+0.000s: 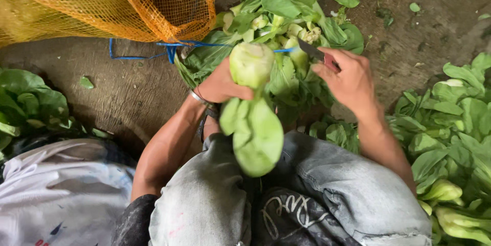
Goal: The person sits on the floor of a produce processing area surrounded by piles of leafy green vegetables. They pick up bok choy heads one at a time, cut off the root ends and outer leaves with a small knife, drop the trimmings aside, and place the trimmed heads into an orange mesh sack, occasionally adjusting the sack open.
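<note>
My left hand gripped the pale-stemmed green bok choy head base-up, just below the orange mesh sack, so my right hand, closed around a small dark-bladed knife, could trim it.

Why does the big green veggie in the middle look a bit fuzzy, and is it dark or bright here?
Head view: the bok choy in the left hand sits close to the camera and looks soft; the right hand and its knife are a little blurred; light is dim and even, with no glare and no hard shadows on the ground.
</note>
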`<state>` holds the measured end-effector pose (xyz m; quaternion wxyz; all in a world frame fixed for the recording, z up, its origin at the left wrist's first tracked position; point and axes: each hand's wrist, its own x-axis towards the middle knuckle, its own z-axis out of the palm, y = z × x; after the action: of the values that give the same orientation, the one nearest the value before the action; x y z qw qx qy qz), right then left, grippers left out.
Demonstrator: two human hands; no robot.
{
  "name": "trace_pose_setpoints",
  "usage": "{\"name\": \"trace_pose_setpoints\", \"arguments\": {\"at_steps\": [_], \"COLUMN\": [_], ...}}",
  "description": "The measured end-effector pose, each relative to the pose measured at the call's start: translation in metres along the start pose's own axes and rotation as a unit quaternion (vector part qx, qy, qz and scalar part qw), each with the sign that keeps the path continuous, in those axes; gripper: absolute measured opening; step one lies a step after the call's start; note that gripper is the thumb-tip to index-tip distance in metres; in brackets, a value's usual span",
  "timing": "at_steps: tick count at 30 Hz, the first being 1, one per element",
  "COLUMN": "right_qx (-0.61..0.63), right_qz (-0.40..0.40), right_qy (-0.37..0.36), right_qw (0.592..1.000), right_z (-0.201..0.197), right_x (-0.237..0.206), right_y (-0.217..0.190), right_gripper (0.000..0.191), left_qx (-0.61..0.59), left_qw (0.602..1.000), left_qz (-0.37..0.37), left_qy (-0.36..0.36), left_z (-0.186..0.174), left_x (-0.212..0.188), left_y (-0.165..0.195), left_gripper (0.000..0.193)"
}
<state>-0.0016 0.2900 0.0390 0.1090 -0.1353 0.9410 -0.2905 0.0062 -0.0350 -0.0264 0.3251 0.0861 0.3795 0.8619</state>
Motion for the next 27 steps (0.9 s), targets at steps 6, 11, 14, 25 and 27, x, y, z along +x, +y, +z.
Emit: {"name": "trace_pose_setpoints", "arguments": {"at_steps": [6,11,14,25,27], "right_qx": [-0.025,-0.051,-0.067,-0.13,-0.15], "right_qz": [-0.139,-0.174,-0.176,-0.224,-0.227], "right_qy": [-0.058,-0.04,-0.049,-0.057,-0.053], "right_qw": [0.988,0.983,0.981,0.964,0.961], "right_z": [-0.022,-0.037,-0.035,-0.034,-0.031], "right_x": [0.001,0.011,0.017,0.014,0.013], "right_y": [-0.072,-0.098,-0.101,-0.103,-0.104], "right_gripper": [0.04,0.043,0.046,0.045,0.045], "left_qx": [0.282,0.329,0.336,0.437,0.44], "left_qw": [0.957,0.943,0.941,0.89,0.89], "left_qz": [0.022,0.043,0.046,0.129,0.121], "left_qy": [0.058,0.038,0.001,-0.032,-0.026], "left_z": [0.028,0.034,0.036,0.022,0.018], "left_x": [0.01,0.013,0.012,0.008,0.006], "left_y": [0.012,0.022,0.027,0.02,0.019], "left_gripper": [0.074,0.064,0.066,0.054,0.055]}}
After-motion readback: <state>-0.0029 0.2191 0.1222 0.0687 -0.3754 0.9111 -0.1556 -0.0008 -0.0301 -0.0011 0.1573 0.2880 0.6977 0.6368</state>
